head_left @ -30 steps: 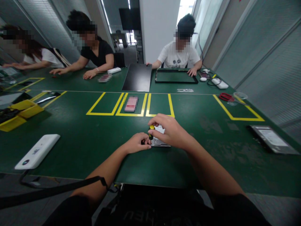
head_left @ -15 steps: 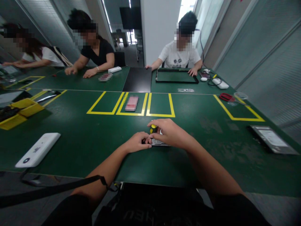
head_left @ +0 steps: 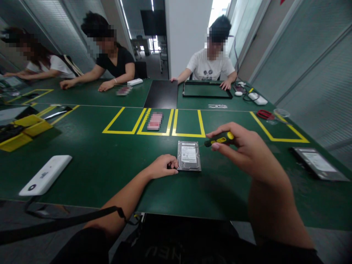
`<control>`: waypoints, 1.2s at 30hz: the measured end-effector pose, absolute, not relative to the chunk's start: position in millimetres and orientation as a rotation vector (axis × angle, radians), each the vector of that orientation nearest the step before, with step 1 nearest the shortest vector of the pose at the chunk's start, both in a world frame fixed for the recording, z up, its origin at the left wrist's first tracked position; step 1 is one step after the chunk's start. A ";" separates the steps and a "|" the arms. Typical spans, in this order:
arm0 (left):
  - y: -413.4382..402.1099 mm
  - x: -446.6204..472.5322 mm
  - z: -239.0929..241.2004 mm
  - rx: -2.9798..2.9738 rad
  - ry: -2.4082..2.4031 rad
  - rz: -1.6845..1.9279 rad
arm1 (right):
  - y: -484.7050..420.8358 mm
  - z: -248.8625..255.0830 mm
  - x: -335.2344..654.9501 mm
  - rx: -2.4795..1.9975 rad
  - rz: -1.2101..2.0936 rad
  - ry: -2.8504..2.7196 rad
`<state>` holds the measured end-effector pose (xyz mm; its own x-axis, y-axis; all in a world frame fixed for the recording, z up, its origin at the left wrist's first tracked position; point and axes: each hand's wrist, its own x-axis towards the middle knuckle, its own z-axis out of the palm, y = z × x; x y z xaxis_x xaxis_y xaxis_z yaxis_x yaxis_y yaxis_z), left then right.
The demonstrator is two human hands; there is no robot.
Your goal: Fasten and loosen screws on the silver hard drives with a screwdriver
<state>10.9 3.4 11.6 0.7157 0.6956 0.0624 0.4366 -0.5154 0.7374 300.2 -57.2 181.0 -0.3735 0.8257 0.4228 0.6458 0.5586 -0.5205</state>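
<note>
A silver hard drive [head_left: 189, 156] with a white label lies flat on the green table in front of me. My left hand [head_left: 164, 166] rests at its left edge, fingers curled and thumb by the lower corner, steadying the side. Something dark shows under those fingers, too hidden to name. To the right of the drive, above the table, my right hand [head_left: 238, 146] pinches a yellow-and-black screwdriver [head_left: 220, 139] by its handle. Its thin shaft points left over the drive's right edge.
A white power bank [head_left: 45, 175] lies at left, near yellow bins [head_left: 35, 126]. A second drive-like device [head_left: 320, 163] is at right. Beyond yellow tape rectangles, a phone [head_left: 155, 121], a black panel [head_left: 161, 94] and a black frame [head_left: 207, 96] lie before co-workers.
My right hand has lifted off the drive and swung right with the screwdriver, which tipped from upright to nearly level. The drive's label is uncovered. My left hand stays put.
</note>
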 end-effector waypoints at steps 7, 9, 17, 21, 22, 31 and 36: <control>-2.6 9.9 16.5 2.270 0.769 0.509 | -48.9 116.9 343.8 -1.389 0.208 -2.175; -5.2 11.3 17.3 2.314 0.766 0.539 | -43.8 91.6 357.9 -1.396 0.109 -2.215; -16.1 32.6 28.3 2.598 0.853 0.627 | -39.2 33.4 408.3 -1.619 -0.250 -2.319; -24.3 51.1 47.4 2.725 0.916 0.464 | -37.2 23.4 426.7 -1.722 -0.322 -2.374; -26.7 55.5 52.0 2.746 0.947 0.425 | -35.8 20.6 430.5 -1.740 -0.333 -2.386; -37.3 85.5 53.7 2.793 1.161 0.351 | -25.6 -1.1 450.3 -1.833 -0.143 -2.413; -34.3 92.8 40.0 2.838 1.109 0.415 | -23.7 -2.4 454.8 -1.830 -0.045 -2.414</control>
<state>92.8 -34.3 40.0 0.7037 0.6740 0.2247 0.6562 -0.7378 0.1582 454.8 -23.7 -2.4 -0.2665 0.9579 0.1070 0.9612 0.2723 -0.0435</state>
